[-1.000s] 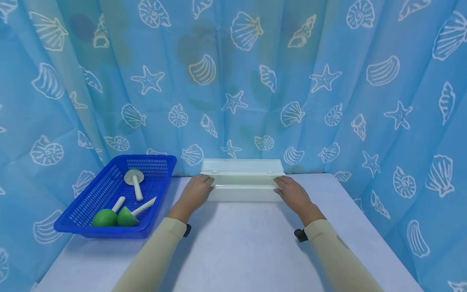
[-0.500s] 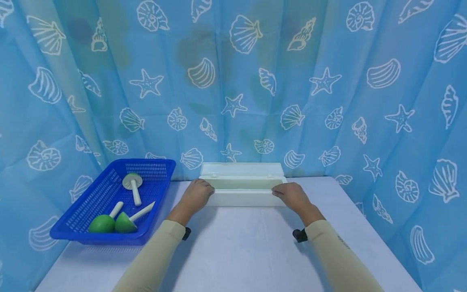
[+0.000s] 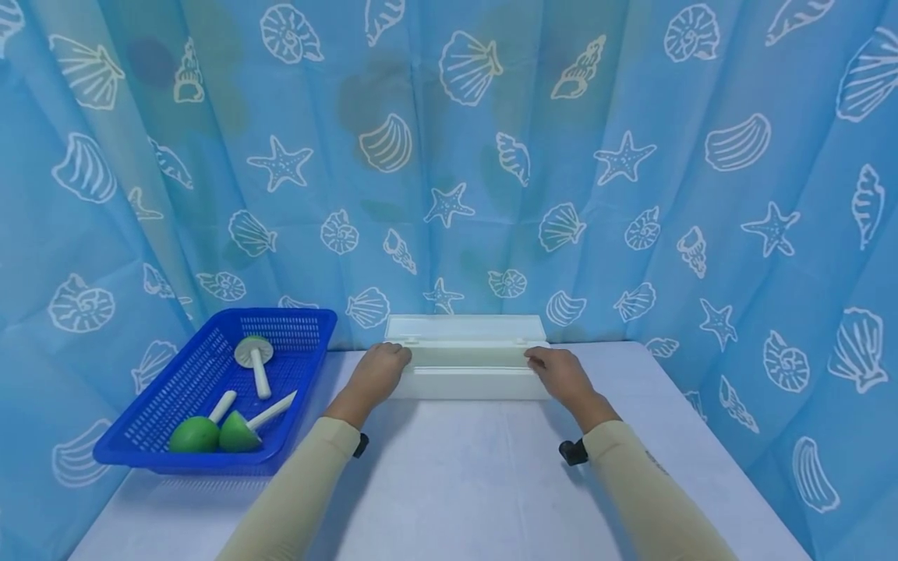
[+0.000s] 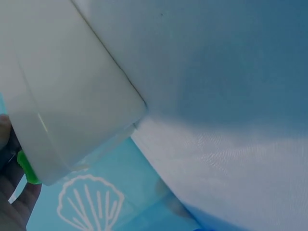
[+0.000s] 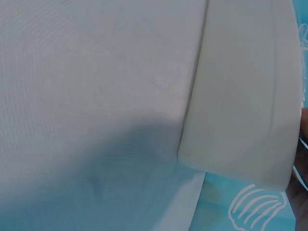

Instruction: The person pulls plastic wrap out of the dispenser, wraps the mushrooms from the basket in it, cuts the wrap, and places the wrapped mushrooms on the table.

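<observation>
A long white box (image 3: 473, 383) lies crosswise at the back of the table. Its hinged lid (image 3: 466, 327) stands raised behind it, and the front part of the inside is hidden by the front wall. My left hand (image 3: 379, 372) holds the box's left end, fingers over the rim. At the right end my right hand (image 3: 563, 375) grips the rim with curled fingers. In the left wrist view a small green piece (image 4: 29, 167) shows at the box edge, beside the left fingers (image 4: 30, 197). Only a bit of the right hand's fingers (image 5: 299, 197) shows in the right wrist view.
On the left stands a blue plastic basket (image 3: 105, 452). Inside are several green-topped, white-stemmed pieces, one a mushroom-like piece (image 3: 261, 378). A white cloth (image 3: 463, 483) covers the table. A blue shell-patterned curtain (image 3: 449, 156) hangs close behind the box and along both sides.
The head view has tipped slightly up, so everything sits lower. Both hands stay at the box ends; their fingertips have shifted a little along the rim, away from the front edge.
</observation>
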Action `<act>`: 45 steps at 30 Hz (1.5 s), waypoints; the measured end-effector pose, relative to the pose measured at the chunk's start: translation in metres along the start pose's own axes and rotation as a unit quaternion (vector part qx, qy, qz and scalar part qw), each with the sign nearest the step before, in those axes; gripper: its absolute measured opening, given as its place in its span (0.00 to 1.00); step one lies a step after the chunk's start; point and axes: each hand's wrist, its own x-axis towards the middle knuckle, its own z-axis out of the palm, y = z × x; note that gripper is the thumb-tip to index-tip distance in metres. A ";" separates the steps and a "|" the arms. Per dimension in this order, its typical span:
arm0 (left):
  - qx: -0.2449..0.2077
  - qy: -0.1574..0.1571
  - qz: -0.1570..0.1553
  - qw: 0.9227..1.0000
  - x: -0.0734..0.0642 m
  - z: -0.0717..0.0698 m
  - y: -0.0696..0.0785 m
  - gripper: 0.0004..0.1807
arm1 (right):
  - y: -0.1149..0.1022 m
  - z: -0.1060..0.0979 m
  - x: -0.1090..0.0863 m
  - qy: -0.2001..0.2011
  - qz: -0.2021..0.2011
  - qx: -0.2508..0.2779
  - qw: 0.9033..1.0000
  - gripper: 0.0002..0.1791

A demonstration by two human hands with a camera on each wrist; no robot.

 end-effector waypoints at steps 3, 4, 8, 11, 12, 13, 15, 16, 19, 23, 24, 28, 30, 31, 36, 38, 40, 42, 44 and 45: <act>0.005 -0.021 -0.003 1.000 -0.001 0.000 0.001 0.12 | -0.002 0.002 -0.001 -0.006 -0.012 -0.033 0.999 0.17; 0.013 -0.027 -0.001 1.000 -0.001 0.000 0.001 0.13 | -0.002 0.003 -0.001 -0.009 -0.021 -0.052 0.998 0.17; 0.051 -0.026 0.020 0.998 0.000 0.002 0.003 0.14 | -0.003 0.004 0.001 -0.010 -0.055 -0.123 0.991 0.17; 0.072 -0.018 0.028 0.997 0.001 0.005 0.003 0.14 | -0.005 0.006 0.003 -0.009 -0.065 -0.136 0.989 0.16; 0.076 -0.018 0.026 0.997 0.002 0.007 0.003 0.14 | -0.006 0.007 0.004 -0.015 -0.059 -0.131 0.989 0.15; 0.079 -0.019 0.023 0.996 0.002 0.007 0.003 0.14 | -0.008 0.008 0.005 -0.023 -0.051 -0.124 0.991 0.15; 0.080 -0.023 0.017 0.996 0.003 0.009 0.003 0.13 | -0.011 0.010 0.008 -0.049 -0.025 -0.108 0.993 0.17; 0.080 -0.025 0.015 0.996 0.003 0.009 0.003 0.13 | -0.012 0.011 0.010 -0.063 -0.011 -0.102 0.993 0.18; 0.075 -0.029 0.006 0.997 0.006 0.010 0.003 0.13 | -0.016 0.013 0.015 -0.090 0.016 -0.094 0.991 0.21; 0.076 -0.031 -0.002 0.997 0.012 0.010 0.004 0.12 | -0.021 0.014 0.019 -0.088 0.012 -0.108 0.990 0.19; 0.079 -0.034 -0.004 0.996 0.013 0.010 0.004 0.11 | -0.022 0.015 0.020 -0.086 0.011 -0.111 0.990 0.18; 0.086 -0.039 -0.013 0.995 0.015 0.011 0.004 0.12 | -0.023 0.018 0.023 -0.076 0.012 -0.103 0.992 0.15; 0.086 -0.043 -0.019 0.995 0.015 0.011 0.003 0.13 | -0.023 0.020 0.025 -0.070 0.013 -0.092 0.993 0.16; 0.087 -0.042 -0.019 0.995 0.015 0.011 0.002 0.13 | -0.023 0.020 0.026 -0.066 0.012 -0.090 0.994 0.16; 0.084 -0.029 -0.010 0.996 0.016 0.011 -0.001 0.13 | -0.019 0.022 0.028 -0.041 -0.002 -0.103 0.994 0.14; 0.086 -0.018 -0.003 0.996 0.017 0.011 0.000 0.12 | -0.018 0.023 0.028 -0.036 -0.007 -0.119 0.992 0.12; 0.092 -0.012 0.001 0.996 0.017 0.011 0.001 0.11 | -0.019 0.023 0.028 -0.034 -0.010 -0.135 0.990 0.10; 0.100 -0.009 0.003 0.995 0.018 0.011 0.002 0.11 | -0.020 0.023 0.028 -0.036 -0.015 -0.149 0.988 0.10; 0.110 -0.011 0.003 0.994 0.018 0.012 0.002 0.10 | -0.021 0.024 0.029 -0.034 -0.022 -0.160 0.986 0.11; 0.114 -0.012 0.004 0.993 0.018 0.012 0.002 0.10 | -0.021 0.024 0.029 -0.032 -0.026 -0.165 0.985 0.12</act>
